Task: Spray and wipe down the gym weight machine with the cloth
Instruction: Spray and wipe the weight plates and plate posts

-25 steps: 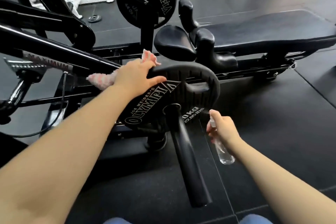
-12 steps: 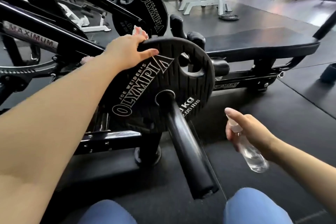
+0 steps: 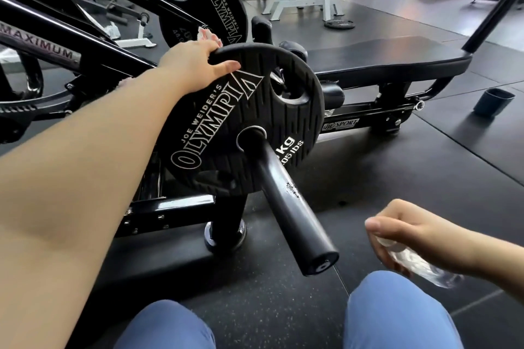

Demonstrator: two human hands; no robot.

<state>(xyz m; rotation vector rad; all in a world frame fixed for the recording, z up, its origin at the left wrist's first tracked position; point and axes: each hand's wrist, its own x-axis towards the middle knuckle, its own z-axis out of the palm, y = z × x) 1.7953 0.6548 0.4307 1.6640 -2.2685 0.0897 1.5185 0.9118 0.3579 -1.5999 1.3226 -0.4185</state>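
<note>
- The spray bottle [image 3: 419, 262] is held nearest the camera, well in front of the weight plate [image 3: 243, 122] and off to its right; it is gripped by the right hand [image 3: 411, 232] with the fingers curled round its neck and the clear body pointing down and away.
- Whether a finger is set on the nozzle cannot be told, as the hand is blurred.
- The loading sleeve [image 3: 286, 207] juts from the plate's centre hole toward the camera; a scuffed patch is seen partway along it, and it is judged to need a wipe as well.
- The plate's top-left rim is clasped by the left hand [image 3: 195, 68], the thumb laid flat on the lettered face and the fingers hooked over the rim out of sight.
- The cloth [image 3: 208, 35], pink and white, is pinned under those fingers; only a tuft is seen just beyond the plate's upper edge.
- For a good wipe, the cloth is best drawn round the rim in one continuous sweep, with the plate kept from turning on its sleeve.
- The grooved face and the grip holes are likely to trap grime, so firmer pressure is advised there.
- A second plate [image 3: 204, 14] stands just behind the first, and the padded bench [image 3: 382, 61] lies behind and to its right; both are judged to be unwiped as yet.
</note>
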